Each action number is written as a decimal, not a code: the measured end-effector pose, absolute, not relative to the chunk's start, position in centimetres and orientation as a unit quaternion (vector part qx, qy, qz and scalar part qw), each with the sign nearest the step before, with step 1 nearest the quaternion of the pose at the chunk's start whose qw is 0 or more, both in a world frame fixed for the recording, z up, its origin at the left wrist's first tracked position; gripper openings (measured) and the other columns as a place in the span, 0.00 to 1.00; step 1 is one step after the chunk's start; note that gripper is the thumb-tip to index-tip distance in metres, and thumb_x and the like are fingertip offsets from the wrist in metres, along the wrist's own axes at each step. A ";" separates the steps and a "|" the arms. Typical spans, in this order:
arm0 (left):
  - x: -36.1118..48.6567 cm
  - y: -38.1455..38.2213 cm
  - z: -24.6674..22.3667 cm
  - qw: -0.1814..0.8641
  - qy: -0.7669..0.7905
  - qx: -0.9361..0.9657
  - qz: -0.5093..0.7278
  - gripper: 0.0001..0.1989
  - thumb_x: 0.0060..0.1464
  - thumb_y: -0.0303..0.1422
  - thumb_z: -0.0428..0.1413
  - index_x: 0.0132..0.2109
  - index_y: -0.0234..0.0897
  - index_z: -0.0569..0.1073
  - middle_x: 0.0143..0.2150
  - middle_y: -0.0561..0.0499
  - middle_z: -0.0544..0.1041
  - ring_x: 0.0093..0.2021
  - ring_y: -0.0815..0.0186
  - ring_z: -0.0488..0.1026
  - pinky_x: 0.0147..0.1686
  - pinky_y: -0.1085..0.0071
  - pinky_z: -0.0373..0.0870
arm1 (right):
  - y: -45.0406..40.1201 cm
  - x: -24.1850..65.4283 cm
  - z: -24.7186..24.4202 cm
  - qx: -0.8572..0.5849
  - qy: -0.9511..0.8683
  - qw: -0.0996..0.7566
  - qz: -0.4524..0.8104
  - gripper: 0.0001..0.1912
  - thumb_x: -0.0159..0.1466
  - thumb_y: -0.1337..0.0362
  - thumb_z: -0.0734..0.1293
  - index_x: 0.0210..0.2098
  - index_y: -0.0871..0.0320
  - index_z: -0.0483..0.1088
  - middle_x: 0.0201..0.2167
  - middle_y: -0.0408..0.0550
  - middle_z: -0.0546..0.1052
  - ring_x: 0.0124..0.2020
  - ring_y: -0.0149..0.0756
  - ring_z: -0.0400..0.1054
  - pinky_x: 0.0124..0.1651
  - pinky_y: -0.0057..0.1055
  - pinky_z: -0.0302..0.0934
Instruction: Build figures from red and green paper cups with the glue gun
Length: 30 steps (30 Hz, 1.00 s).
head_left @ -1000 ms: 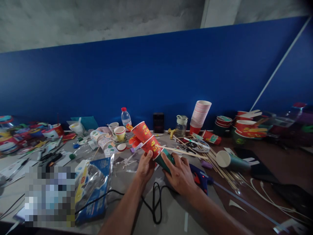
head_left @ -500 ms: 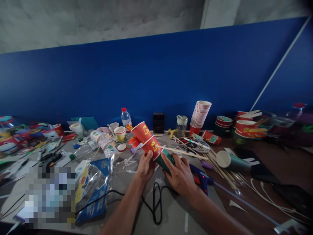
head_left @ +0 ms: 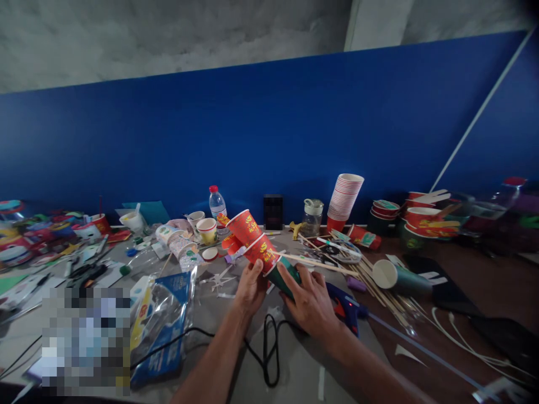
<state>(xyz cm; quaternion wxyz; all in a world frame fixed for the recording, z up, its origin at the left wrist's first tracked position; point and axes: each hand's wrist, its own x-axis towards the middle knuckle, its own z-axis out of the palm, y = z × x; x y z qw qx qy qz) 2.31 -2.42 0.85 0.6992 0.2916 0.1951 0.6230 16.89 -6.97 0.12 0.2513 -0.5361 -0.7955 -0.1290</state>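
Two red paper cups with yellow lettering (head_left: pixel 257 247) and a dark green paper cup (head_left: pixel 283 279) form one tilted column above the table, its open end up and to the left. My left hand (head_left: pixel 251 283) grips the lower red cup, thumb on its side. Around the green cup my right hand (head_left: pixel 309 297) is wrapped, index finger along its upper edge. Red pieces (head_left: pixel 231 243) show at the column's left side; whether they are attached I cannot tell. Pale wooden sticks (head_left: pixel 322 262) extend rightward from beside the cups. Both palms are hidden.
A blue glue gun (head_left: pixel 346 306) lies right of my right hand, its black cable (head_left: pixel 272 359) looped in front. Behind stand a water bottle (head_left: pixel 216 203), a glass jar (head_left: pixel 313 216) and a tall cup stack (head_left: pixel 345 196). Skewers (head_left: pixel 389 297) and a plastic packet (head_left: pixel 166 314) flank my hands.
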 end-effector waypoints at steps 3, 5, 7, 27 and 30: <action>2.3 -2.4 1.0 0.699 0.191 0.294 0.623 0.19 0.41 0.37 0.68 0.41 0.33 0.77 0.37 0.48 0.80 0.37 0.64 0.75 0.45 0.68 0.69 | -6.9 16.9 0.0 -0.533 -0.794 0.258 -0.132 0.32 0.61 0.64 0.66 0.64 0.49 0.57 0.53 0.58 0.67 0.50 0.48 0.65 0.49 0.41 0.56; 2.3 -2.4 1.0 0.700 0.188 0.294 0.624 0.19 0.41 0.37 0.68 0.41 0.33 0.77 0.36 0.48 0.80 0.36 0.64 0.75 0.44 0.68 0.69 | -6.9 16.9 -0.1 -0.531 -0.795 0.262 -0.131 0.32 0.61 0.64 0.66 0.64 0.49 0.56 0.53 0.59 0.67 0.50 0.48 0.65 0.49 0.41 0.55; 2.3 -2.4 1.0 0.701 0.188 0.292 0.623 0.19 0.41 0.37 0.68 0.41 0.33 0.77 0.37 0.48 0.80 0.37 0.64 0.75 0.44 0.68 0.69 | -6.9 16.9 -0.1 -0.531 -0.796 0.262 -0.127 0.33 0.61 0.65 0.66 0.64 0.49 0.56 0.53 0.59 0.67 0.50 0.48 0.65 0.49 0.41 0.55; 2.4 -2.1 0.5 0.692 0.201 0.297 0.627 0.19 0.41 0.38 0.67 0.41 0.34 0.77 0.39 0.48 0.80 0.38 0.63 0.76 0.46 0.66 0.69 | -6.8 16.8 0.0 -0.537 -0.793 0.262 -0.120 0.32 0.62 0.64 0.66 0.64 0.49 0.57 0.54 0.60 0.67 0.51 0.48 0.65 0.49 0.42 0.56; 2.5 -2.0 0.5 0.683 0.206 0.303 0.632 0.19 0.41 0.38 0.68 0.41 0.34 0.77 0.38 0.48 0.81 0.37 0.63 0.77 0.46 0.65 0.69 | -6.7 16.8 0.0 -0.538 -0.793 0.261 -0.118 0.31 0.61 0.63 0.66 0.63 0.51 0.57 0.51 0.59 0.68 0.49 0.48 0.65 0.49 0.43 0.57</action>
